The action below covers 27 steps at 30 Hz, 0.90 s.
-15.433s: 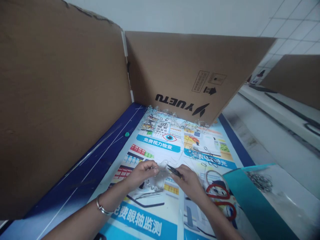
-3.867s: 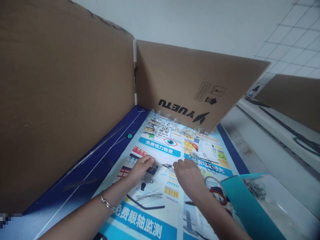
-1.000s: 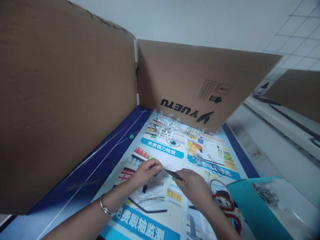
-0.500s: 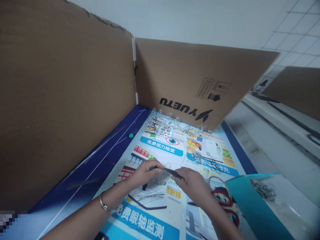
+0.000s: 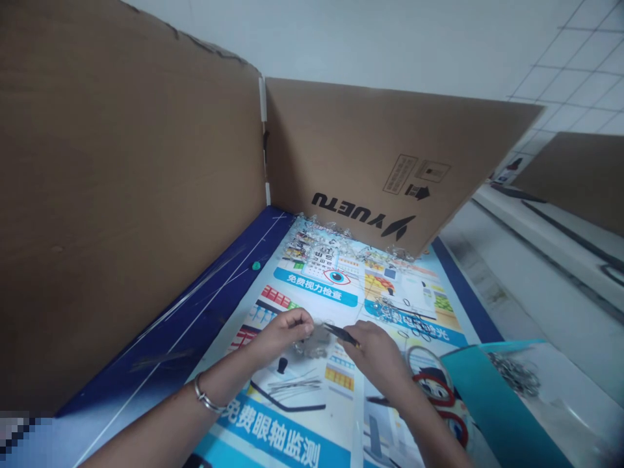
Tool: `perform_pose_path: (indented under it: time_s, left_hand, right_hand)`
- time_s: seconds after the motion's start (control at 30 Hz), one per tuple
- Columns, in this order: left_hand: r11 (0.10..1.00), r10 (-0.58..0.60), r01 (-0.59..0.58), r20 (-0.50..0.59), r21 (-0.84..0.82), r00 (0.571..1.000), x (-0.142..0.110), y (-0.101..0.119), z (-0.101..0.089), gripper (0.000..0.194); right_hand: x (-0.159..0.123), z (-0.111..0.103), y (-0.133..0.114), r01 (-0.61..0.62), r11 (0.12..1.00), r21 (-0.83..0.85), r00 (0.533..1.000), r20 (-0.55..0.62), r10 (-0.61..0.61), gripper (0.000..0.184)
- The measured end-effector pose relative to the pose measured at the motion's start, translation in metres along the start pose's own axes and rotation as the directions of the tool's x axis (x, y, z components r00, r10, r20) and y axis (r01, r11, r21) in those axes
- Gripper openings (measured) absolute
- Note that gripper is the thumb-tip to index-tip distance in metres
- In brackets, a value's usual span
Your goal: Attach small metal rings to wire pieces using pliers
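1. Clear beads glint at the centre of your clock: the beaded piece (image 5: pixel 311 350) hangs just below your left fingertips, above the printed sheet (image 5: pixel 341 307), its finer parts blurred
2. Over on the nine o'clock side, your left hand (image 5: pixel 286 333) has thumb and forefinger pinched on the beaded piece, and a silver bracelet (image 5: pixel 207 395) circles that wrist out at eight
3. Across at three, your right hand (image 5: pixel 370 348) is wrapped round the dark pliers (image 5: pixel 342 333), nose aimed between nine and ten o'clock, tips right near the left fingertips; whether their jaws grip anything, you cannot tell from here
4. Down at seven, thin wire lengths (image 5: pixel 295 387) lie loosely side by side on the sheet
5. Look to two o'clock for a small clear cluster (image 5: pixel 387 311), with dark loops (image 5: pixel 418 326) beside it at three
6. Red-handled scissors (image 5: pixel 439 393) sit at four, near your right forearm, and beyond them a teal-sided box (image 5: pixel 492 403) holds tangled metal pieces (image 5: pixel 517 375)
7. Up at twelve, a clear, glittery heap (image 5: pixel 326 239) runs along the foot of the cardboard panel (image 5: pixel 361 146)
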State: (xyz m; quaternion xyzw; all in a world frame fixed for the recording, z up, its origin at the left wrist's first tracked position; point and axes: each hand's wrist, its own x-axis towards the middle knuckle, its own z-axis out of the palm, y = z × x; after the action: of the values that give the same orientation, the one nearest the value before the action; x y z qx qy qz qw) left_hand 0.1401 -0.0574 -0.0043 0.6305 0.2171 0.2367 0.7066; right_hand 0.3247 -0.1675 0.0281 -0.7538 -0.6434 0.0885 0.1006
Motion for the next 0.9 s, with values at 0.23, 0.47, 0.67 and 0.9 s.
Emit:
perform_pose_path:
  time_s: [0.23,0.47,0.67,0.9]
  left_hand:
    - [1.0,0.006,-0.005,0.04,-0.009,0.999,-0.001,0.002,0.001,0.022]
    - [0.997,0.044,-0.047,0.047,0.065,0.998,0.0,0.002,0.002,0.02]
    - [0.995,0.029,-0.033,0.047,0.096,0.999,-0.001,0.0,0.002,0.018]
    - [0.968,0.102,-0.117,0.077,0.22,0.992,0.001,0.0,0.001,0.016]
  right_hand:
    - [-0.005,-0.001,-0.005,0.14,0.989,-0.04,0.982,-0.119,-0.143,0.014]
    - [-0.008,0.006,-0.013,0.158,0.958,-0.24,0.958,-0.197,-0.208,0.005]
    - [-0.01,0.004,-0.015,0.154,0.945,-0.288,0.961,-0.177,-0.21,0.003]
    - [-0.011,0.004,-0.015,0.169,0.94,-0.298,0.967,-0.137,-0.217,0.004]
